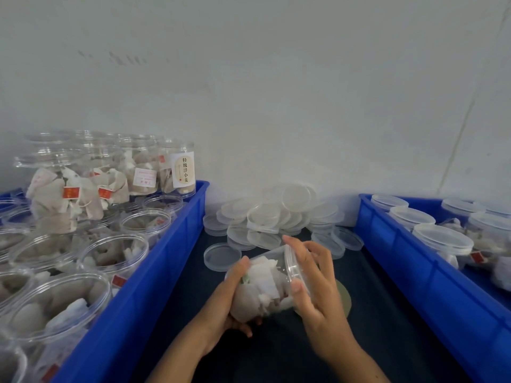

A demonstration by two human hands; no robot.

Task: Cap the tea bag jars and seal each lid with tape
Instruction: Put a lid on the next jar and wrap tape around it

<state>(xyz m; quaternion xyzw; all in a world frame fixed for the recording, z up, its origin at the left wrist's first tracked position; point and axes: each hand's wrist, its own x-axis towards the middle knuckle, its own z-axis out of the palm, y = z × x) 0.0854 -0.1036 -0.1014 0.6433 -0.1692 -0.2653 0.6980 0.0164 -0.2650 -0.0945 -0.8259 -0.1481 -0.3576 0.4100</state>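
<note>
While open jars (69, 294) crowd the left bin (154, 272) and capped ones (442, 239) the right, a left hand (232, 297) cradles a tilted tea bag jar (265, 286) above the dark table (276, 355); the right hand (309, 275) presses its lid (291, 262) on. No tape shows.

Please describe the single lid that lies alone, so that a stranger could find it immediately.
Between the two blue crates lies a dark mat with a pile of clear lids at its far end. The lone lid lies flat in front of the pile's left side, unstacked.
</note>
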